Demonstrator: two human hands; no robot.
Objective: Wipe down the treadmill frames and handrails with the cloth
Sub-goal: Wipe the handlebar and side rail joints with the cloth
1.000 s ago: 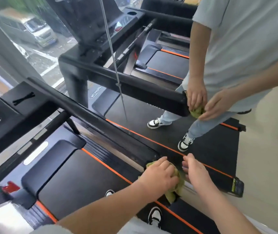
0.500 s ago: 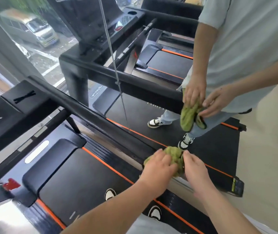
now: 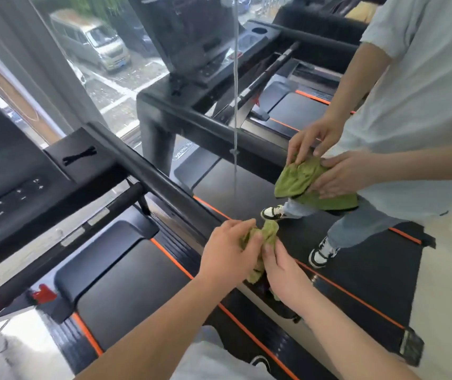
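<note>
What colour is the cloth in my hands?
Light green cloth, bunched between left hand and right hand; the head view shows it best.

Three treadmill belts (image 3: 126, 283) (image 3: 356, 270) (image 3: 299, 111), two cloths (image 3: 267, 234) (image 3: 296, 179), four hands (image 3: 230, 256) (image 3: 282, 270) (image 3: 315, 138) (image 3: 348, 174)

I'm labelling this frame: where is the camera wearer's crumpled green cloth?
In the head view the crumpled green cloth is low centre, bunched between the left hand and right hand, beside the end of the near black handrail.

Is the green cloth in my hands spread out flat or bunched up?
Bunched up. The cloth is a crumpled wad held between the left hand and right hand, with folds poking out above and below them.
</note>
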